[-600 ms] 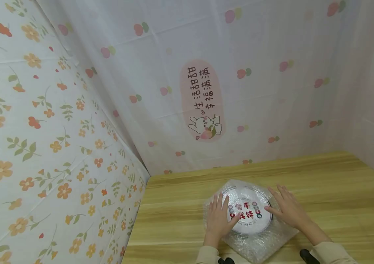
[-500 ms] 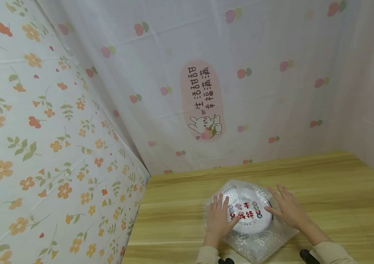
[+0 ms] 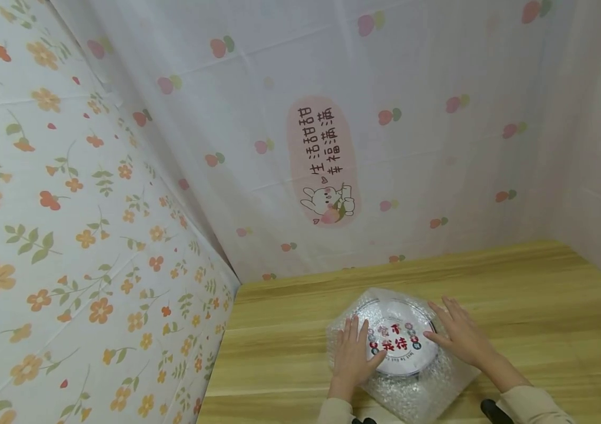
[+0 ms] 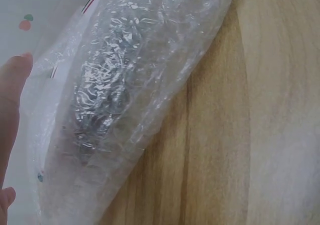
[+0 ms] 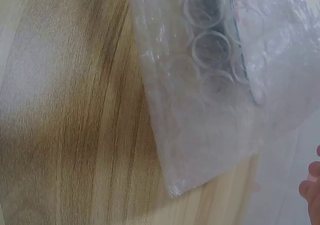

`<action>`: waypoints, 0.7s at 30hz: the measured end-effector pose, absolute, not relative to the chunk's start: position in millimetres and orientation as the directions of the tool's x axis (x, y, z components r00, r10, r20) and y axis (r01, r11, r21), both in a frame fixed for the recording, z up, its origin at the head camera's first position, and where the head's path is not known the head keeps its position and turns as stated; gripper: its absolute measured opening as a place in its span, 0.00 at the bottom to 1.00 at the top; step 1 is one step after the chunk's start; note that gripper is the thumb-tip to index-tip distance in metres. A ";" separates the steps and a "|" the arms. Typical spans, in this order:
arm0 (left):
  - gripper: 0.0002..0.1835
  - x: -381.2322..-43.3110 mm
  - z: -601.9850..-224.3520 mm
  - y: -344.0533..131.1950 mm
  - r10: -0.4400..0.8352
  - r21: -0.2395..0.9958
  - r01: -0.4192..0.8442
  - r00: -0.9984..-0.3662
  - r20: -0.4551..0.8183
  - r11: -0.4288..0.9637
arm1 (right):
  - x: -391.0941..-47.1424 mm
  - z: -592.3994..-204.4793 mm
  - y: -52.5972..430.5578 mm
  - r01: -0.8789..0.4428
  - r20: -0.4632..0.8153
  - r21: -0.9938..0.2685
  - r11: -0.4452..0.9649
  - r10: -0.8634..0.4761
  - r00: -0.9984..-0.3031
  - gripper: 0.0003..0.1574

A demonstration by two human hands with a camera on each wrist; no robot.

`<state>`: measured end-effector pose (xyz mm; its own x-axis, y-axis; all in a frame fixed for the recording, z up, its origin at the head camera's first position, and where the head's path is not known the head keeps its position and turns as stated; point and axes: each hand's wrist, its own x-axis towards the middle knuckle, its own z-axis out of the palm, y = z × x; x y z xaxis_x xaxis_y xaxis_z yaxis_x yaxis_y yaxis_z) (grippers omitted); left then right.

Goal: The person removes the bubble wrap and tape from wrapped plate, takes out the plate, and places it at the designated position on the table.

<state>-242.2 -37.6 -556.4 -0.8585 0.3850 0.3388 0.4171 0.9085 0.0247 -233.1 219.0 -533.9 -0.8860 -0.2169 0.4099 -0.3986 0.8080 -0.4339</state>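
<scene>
Left hand (image 3: 351,356) and right hand (image 3: 463,337), fingers straight, thumbs wide, gripping nothing, should steady the bubble-wrapped disc (image 3: 398,337) lightly, evenly.

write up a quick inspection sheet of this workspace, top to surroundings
Surface: wood-grain tabletop
Job's things: round white disc with red Chinese characters, inside bubble wrap
Clutter: nothing seen loose; a black item by each beige cuff
Grips: left grip over the wrap's left side, right grip at its right edge, fingers extended; contact unclear
Cables: nothing seen
Surroundings: floral sheet at left, fruit-print sheet behind
</scene>
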 end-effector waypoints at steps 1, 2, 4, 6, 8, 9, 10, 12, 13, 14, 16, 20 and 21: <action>0.39 -242.2 -557.4 -37.7 0.386 0.022 0.418 -0.856 0.344 0.908 | -233.2 -534.2 219.3 -0.397 0.408 -0.435 0.808 -0.217 -0.887 0.42; 0.39 -242.1 -558.1 -37.8 0.386 0.021 0.418 -0.856 0.343 0.908 | -233.4 -534.7 219.5 -0.396 0.406 -0.435 0.809 -0.216 -0.888 0.42; 0.39 -242.1 -559.4 -37.9 0.388 0.019 0.419 -0.855 0.343 0.908 | -233.5 -535.4 220.0 -0.395 0.405 -0.434 0.809 -0.216 -0.888 0.42; 0.39 -241.9 -560.2 -37.7 0.389 0.017 0.419 -0.857 0.339 0.908 | -233.8 -536.3 220.0 -0.399 0.413 -0.428 0.811 -0.217 -0.884 0.42; 0.38 -241.5 -560.5 -37.6 0.390 0.013 0.418 -0.857 0.336 0.908 | -234.0 -536.9 219.0 -0.402 0.421 -0.429 0.809 -0.215 -0.881 0.42; 0.38 -241.4 -560.7 -37.5 0.390 0.012 0.418 -0.856 0.338 0.908 | -234.1 -537.5 218.3 -0.400 0.422 -0.430 0.809 -0.212 -0.882 0.41; 0.38 -241.3 -561.0 -37.2 0.390 0.009 0.417 -0.856 0.339 0.909 | -234.2 -538.2 217.5 -0.397 0.423 -0.431 0.810 -0.207 -0.882 0.41; 0.37 -240.9 -561.3 -36.7 0.389 0.005 0.414 -0.859 0.332 0.910 | -234.6 -539.9 215.7 -0.387 0.429 -0.420 0.821 -0.196 -0.882 0.39; 0.37 -240.7 -561.4 -36.4 0.388 0.003 0.411 -0.862 0.326 0.911 | -234.8 -541.1 214.8 -0.383 0.440 -0.412 0.827 -0.187 -0.878 0.37; 0.36 -240.6 -561.6 -36.1 0.387 0.004 0.410 -0.865 0.320 0.912 | -235.3 -542.4 214.0 -0.383 0.460 -0.396 0.835 -0.181 -0.869 0.34; 0.36 -240.3 -561.9 -35.5 0.383 0.011 0.405 -0.873 0.301 0.914 | -236.2 -545.1 212.3 -0.395 0.517 -0.369 0.841 -0.168 -0.839 0.23; 0.34 -239.6 -562.8 -35.2 0.374 0.024 0.395 -0.887 0.271 0.918 | -236.6 -549.7 209.9 -0.479 0.623 -0.345 0.807 -0.185 -0.760 0.13; 0.34 -239.4 -562.9 -35.2 0.372 0.026 0.392 -0.889 0.266 0.919 | -236.2 -550.6 209.5 -0.505 0.636 -0.348 0.790 -0.197 -0.746 0.17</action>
